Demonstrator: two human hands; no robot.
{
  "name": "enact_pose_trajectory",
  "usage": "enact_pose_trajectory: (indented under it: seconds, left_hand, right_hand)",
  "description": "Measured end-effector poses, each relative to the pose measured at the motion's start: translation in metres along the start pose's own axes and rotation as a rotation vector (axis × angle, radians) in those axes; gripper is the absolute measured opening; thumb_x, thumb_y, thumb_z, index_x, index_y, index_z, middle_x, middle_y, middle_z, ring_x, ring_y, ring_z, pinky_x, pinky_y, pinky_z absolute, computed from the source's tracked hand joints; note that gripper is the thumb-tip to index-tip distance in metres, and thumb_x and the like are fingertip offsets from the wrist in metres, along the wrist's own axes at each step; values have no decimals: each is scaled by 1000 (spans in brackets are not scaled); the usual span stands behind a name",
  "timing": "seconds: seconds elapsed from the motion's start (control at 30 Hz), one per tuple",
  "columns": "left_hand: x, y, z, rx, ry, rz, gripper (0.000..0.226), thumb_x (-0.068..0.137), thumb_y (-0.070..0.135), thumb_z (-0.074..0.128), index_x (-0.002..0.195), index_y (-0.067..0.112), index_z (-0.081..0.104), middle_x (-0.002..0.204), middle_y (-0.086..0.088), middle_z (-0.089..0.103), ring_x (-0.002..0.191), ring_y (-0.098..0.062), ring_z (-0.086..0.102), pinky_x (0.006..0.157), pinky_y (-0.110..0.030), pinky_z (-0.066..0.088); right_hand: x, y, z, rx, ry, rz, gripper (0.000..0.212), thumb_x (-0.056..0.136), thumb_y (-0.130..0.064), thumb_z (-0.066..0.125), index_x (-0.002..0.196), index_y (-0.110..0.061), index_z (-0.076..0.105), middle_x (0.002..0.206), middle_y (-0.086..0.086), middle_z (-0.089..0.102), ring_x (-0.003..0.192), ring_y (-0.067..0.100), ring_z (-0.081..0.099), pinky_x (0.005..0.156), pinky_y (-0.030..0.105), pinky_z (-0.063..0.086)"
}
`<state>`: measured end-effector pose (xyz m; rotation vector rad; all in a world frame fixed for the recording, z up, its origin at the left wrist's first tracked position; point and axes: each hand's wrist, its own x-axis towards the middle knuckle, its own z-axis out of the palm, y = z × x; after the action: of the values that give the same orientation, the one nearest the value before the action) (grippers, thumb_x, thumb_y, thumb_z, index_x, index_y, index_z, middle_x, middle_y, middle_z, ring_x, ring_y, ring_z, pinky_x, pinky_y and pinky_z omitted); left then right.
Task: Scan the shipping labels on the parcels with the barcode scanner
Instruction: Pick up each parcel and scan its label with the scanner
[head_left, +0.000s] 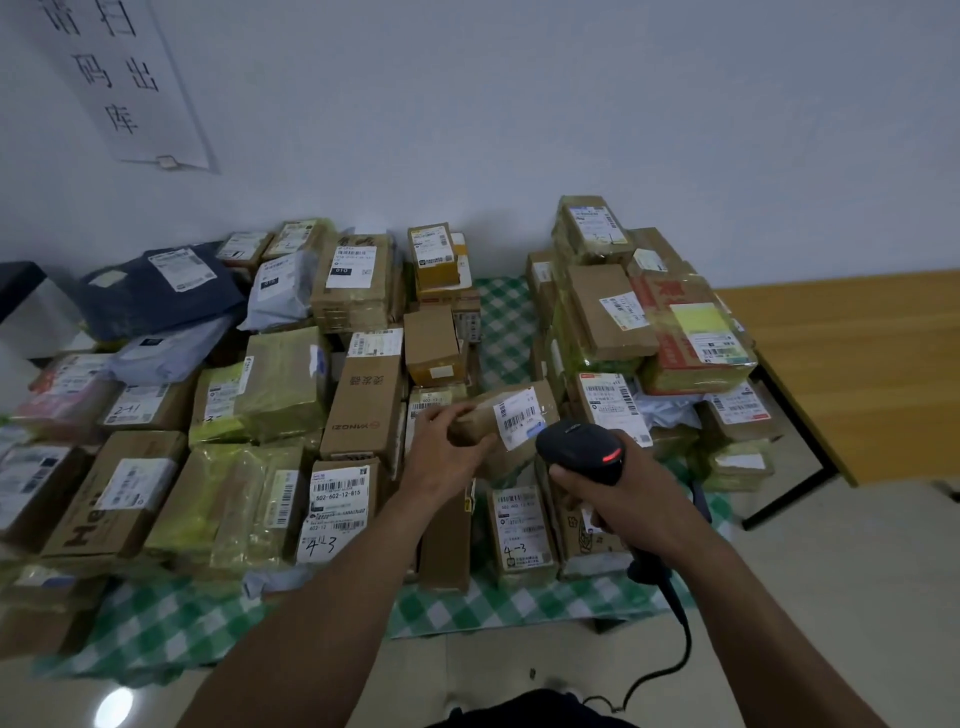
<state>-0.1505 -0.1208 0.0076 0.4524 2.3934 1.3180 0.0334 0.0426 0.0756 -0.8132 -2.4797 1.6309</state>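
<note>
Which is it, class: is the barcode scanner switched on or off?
On: a red light glows on the barcode scanner held in the right hand.

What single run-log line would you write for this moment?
step: scanning | left hand: holds small parcel | right hand: grips scanner, pointed toward label | red light: on

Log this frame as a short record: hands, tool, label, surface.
left hand: grips small brown tape-wrapped cardboard parcel
right hand: grips black handheld barcode scanner, red light lit
label: white barcoded shipping label on held parcel, scanner head close beside it
surface: green-and-white checked cloth under piled parcels
</note>
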Motion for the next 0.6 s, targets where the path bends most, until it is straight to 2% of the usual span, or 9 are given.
enact_pose_trajectory:
  seconds: [0.13,0.23,0.37,0.5,0.6]
  left_hand:
    - [3,-5,7,17,-26,-1,59,86,32,83,140,31,59,149,-1,33,134,-21,42,101,-31,49]
    - [4,-7,9,19,-27,1,59,86,30,83,139,30,59,149,-1,33,131,-18,42,102,-30,47]
    - [7,-10,9,31,-33,9,61,84,34,85,139,31,59,149,-1,32,135,-22,43,104,-33,50]
    - [8,-12,8,39,-19,14,60,83,32,85,138,33,60,149,-1,32,134,-22,43,103,-31,49]
    - [6,-12,8,35,-18,12,60,83,33,85,137,34,60,150,-1,32,136,-24,43,104,-33,50]
  right_hand:
    - [-4,7,-4,23,-34,62,46,84,-50,82,122,-33,65,91,-5,78,69,3,72,58,21,51]
    - [-9,4,-7,49,-53,49,28,90,-38,80,115,-31,68,83,5,77,65,12,71,54,25,53]
    - [-13,-1,-9,44,-73,41,19,94,-32,76,112,-32,69,70,6,73,54,8,62,51,21,49]
    - [-15,-5,-10,60,-84,40,13,96,-29,75,107,-32,69,73,15,72,50,9,58,48,21,47]
    - [-14,-6,-9,67,-77,48,16,95,-30,75,109,-32,68,72,11,72,49,8,58,48,21,46]
